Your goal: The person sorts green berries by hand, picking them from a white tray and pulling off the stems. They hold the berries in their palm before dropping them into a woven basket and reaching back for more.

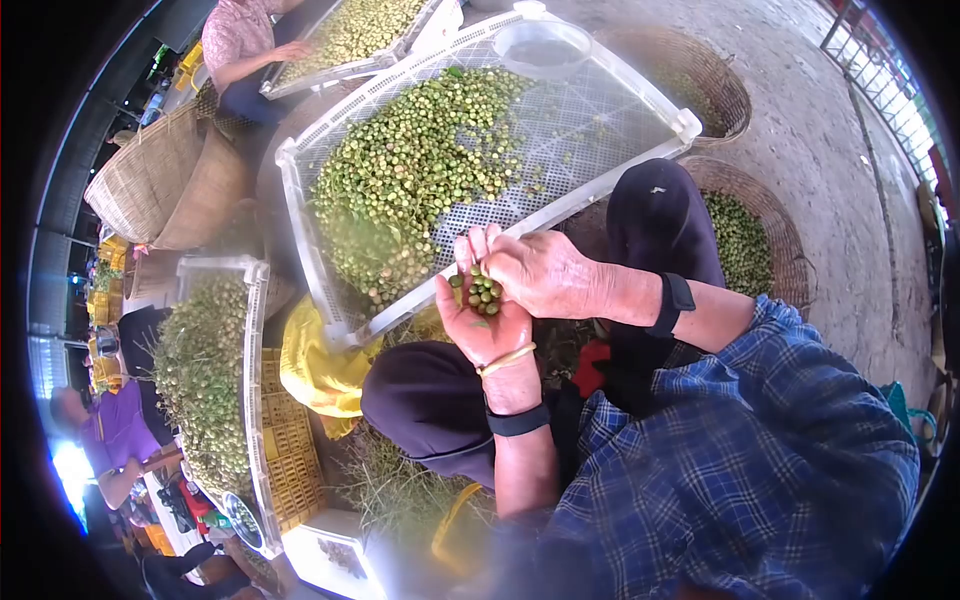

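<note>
My left hand (487, 325) is palm up, cupped around several small green fruits (484, 291). Over it, my right hand (535, 270) is closed, its fingertips at the fruits in the left palm; what they pinch is too small to tell. Both hands are just in front of the near rim of a white mesh tray (590, 192). A large heap of green fruits (415, 160) covers the left and middle of that tray. At its far right corner lies a clear round bowl (543, 48).
Woven baskets (780, 235) with green fruits stand at the right. A second tray (256, 400) of stemmed fruits is on yellow crates (290, 450) at the left. A yellow bag (318, 365) lies by my knee. Co-workers (238, 45) sit at the upper left and far left.
</note>
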Demonstrator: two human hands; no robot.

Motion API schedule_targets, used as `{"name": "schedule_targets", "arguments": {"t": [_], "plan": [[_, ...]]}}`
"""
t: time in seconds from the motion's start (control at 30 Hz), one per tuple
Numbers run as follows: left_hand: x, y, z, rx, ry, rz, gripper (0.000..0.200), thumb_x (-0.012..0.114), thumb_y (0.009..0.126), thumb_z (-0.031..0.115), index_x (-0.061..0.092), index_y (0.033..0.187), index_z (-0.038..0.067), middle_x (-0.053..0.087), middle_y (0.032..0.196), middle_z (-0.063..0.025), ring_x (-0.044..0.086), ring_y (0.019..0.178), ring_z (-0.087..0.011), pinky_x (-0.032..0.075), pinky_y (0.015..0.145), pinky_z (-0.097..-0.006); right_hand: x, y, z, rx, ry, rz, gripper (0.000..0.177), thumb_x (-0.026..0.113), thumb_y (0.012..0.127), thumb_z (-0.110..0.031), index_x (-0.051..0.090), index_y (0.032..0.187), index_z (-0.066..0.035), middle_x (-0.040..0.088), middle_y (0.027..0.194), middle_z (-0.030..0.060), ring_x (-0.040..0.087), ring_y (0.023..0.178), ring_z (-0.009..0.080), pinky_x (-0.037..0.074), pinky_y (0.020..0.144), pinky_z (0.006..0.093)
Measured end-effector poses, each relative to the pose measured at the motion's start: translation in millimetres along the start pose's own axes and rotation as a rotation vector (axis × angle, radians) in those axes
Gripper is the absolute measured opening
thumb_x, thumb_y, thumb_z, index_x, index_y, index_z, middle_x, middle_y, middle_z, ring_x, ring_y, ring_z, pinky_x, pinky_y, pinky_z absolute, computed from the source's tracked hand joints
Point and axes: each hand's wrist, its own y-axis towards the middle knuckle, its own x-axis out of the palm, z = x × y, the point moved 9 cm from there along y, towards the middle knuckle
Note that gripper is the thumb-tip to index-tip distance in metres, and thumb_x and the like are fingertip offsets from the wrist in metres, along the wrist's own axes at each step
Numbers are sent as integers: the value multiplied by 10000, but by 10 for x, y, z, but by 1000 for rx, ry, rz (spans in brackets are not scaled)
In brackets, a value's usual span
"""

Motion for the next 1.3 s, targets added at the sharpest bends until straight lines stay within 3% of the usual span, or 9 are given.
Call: {"name": "schedule_targets", "arguments": {"t": [0.17, 0.3, 0.53, 0.77, 0.9, 1.03, 1.17, 1.23, 1.3], "plan": [[-202, 20, 46, -41, -44, 66, 497, 482, 864, 305, 463, 1236, -23, 486, 1280, -183, 413, 1230, -335, 287, 1057, -477, 123, -43, -26, -39, 106, -270, 115, 567, 764, -59, 466, 820, -63, 529, 772, 100, 592, 624, 296, 489, 538, 380], [-82, 60, -7, -91, -117, -90, 488, 469, 874, 297, 464, 1242, -23, 496, 1268, -192, 425, 1216, -333, 296, 1052, -472, 136, -76, 379, 286, 742, -105, 85, 580, 796, -22, 526, 859, -40, 581, 766, 85, 606, 702, 264, 477, 618, 344], [-32, 16, -13, -46, 34, -70, 518, 478, 893, 325, 446, 1251, -48, 455, 1310, -180, 352, 1270, -350, 263, 1068, -460, 159, -40, -96, -56, -8, -350, 110, 559, 743, -127, 563, 832, -62, 556, 861, 91, 612, 784, 241, 527, 592, 353], [-51, -50, 31, -24, 41, 15, 526, 489, 889, 308, 428, 1274, -45, 455, 1321, -164, 334, 1286, -348, 247, 1085, -466, 244, -27, -28, -20, -64, -340, 134, 561, 749, -122, 549, 852, -36, 559, 841, 114, 615, 735, 264, 518, 582, 372], [-37, -37, 77, 4, -18, 0, 487, 514, 869, 277, 456, 1236, -38, 506, 1247, -166, 411, 1223, -344, 308, 1050, -469, 131, -43, 130, 199, 322, -72, 59, 541, 815, -80, 505, 803, -35, 550, 716, 140, 605, 686, 284, 496, 547, 378], [-48, -11, 111, -15, -171, -75, 467, 509, 860, 245, 461, 1245, -15, 495, 1269, -177, 388, 1255, -330, 316, 1038, -480, 314, -215, 448, 782, 1159, -8, 65, 562, 820, -56, 525, 794, -10, 579, 674, 76, 522, 460, 129, 420, 436, 253], [78, -21, 191, -11, -284, -114, 441, 519, 873, 249, 479, 1232, -4, 512, 1263, -167, 393, 1254, -328, 341, 1012, -472, 182, -285, 575, 843, 1437, 233, 38, 572, 791, -20, 568, 826, -5, 578, 658, 56, 476, 433, 77, 420, 439, 221], [183, -49, 242, -7, -241, -215, 432, 522, 867, 235, 488, 1226, -4, 513, 1264, -164, 393, 1257, -320, 347, 1006, -462, 180, -453, 704, 899, 1154, 185, 12, 570, 768, -28, 572, 780, -24, 578, 685, 70, 521, 482, 129, 466, 471, 271], [232, -57, 277, 0, -237, -236, 423, 529, 859, 218, 499, 1215, -8, 502, 1278, -161, 380, 1268, -315, 348, 1001, -452, 126, -330, 350, 206, 189, -14, 71, 597, 760, -73, 589, 820, -36, 560, 780, 89, 569, 587, 220, 504, 577, 324]]}}
